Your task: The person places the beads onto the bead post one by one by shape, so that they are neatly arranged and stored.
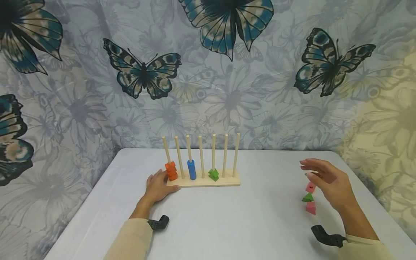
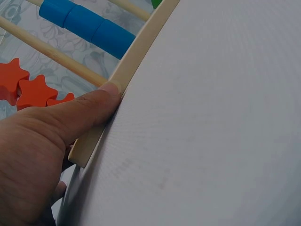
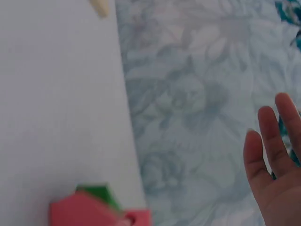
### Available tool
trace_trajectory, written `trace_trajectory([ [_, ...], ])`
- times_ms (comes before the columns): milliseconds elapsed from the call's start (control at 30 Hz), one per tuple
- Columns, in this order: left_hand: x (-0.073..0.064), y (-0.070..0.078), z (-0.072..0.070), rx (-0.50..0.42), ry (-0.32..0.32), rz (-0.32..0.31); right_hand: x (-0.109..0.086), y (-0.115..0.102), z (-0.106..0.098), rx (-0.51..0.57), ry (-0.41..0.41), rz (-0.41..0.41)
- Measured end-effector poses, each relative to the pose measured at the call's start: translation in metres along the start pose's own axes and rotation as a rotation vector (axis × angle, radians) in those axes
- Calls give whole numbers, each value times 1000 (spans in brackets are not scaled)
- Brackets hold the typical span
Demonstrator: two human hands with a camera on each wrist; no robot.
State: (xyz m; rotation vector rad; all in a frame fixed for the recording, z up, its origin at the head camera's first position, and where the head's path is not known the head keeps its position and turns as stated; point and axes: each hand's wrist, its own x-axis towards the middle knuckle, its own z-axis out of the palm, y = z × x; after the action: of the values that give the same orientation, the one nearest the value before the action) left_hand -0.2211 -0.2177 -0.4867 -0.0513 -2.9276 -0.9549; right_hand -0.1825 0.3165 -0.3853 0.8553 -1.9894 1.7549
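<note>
My left hand [image 1: 158, 187] holds the left end of a wooden peg stand [image 1: 208, 183]. In the left wrist view its thumb [image 2: 96, 104] lies along the base's front edge. Orange star-shaped beads [image 1: 171, 171] are stacked on the leftmost peg. Blue cylinder beads [image 1: 191, 170] sit on the third peg, and green angular beads [image 1: 213, 175] on the fifth. Over at the right, my right hand [image 1: 336, 186] hovers with its fingers apart and nothing between them. Close by it lie pink blocks [image 1: 311, 208] and a green triangular block [image 1: 308, 197], partly overlapped by the hand.
A white table [image 1: 247, 224] carries everything. Behind it hangs a butterfly-patterned cloth [image 1: 234, 101]. Black wrist-camera mounts [image 1: 158, 223] stick out from both sleeves. The stand's other pegs [image 1: 236, 155] are bare.
</note>
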Motion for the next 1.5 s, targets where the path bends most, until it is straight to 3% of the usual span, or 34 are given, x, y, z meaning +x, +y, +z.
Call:
trace_trajectory([
  [300, 3, -1, 3, 4, 6, 6, -34, 26, -35, -245, -8, 182],
  [500, 5, 2, 3, -5, -4, 10, -48, 41, -47, -255, -57, 265],
  [733, 5, 2, 0, 0, -8, -1, -56, 58, -51, -286, -160, 257],
  [1033, 0, -3, -4, 8, -12, -18, -59, 69, -41, -366, -277, 240],
  [1367, -1, -2, 0, 8, 1, 1, -61, 67, -36, -514, -203, 219],
  [1500, -2, -1, 2, 2, -1, 6, -64, 68, -35, -588, -157, 246],
])
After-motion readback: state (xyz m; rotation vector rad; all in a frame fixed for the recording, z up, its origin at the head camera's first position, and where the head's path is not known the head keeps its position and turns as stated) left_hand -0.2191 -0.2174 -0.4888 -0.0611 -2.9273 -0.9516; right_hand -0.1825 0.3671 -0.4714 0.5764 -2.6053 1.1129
